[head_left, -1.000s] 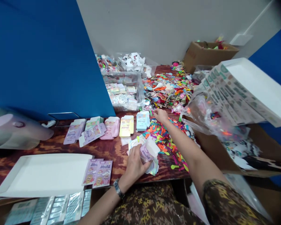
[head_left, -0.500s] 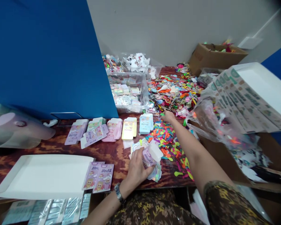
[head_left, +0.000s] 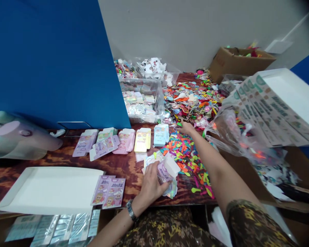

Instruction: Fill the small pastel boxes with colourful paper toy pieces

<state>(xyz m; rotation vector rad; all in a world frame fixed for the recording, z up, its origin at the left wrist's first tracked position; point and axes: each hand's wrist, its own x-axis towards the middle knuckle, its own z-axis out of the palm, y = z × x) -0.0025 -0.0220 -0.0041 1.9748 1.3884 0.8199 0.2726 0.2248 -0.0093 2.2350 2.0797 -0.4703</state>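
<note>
Left hand stays wrapped around an open purple box, above shiny sheets near the surface's front edge. Over the last second the right hand has edged slightly away from the light blue boxes, its fingers narrowed by a green piece at the trinket pile; whether they grip it, I cannot tell. Apparently the search hand shifts while the box is kept steady. Bright small pieces lie between the two.
</note>
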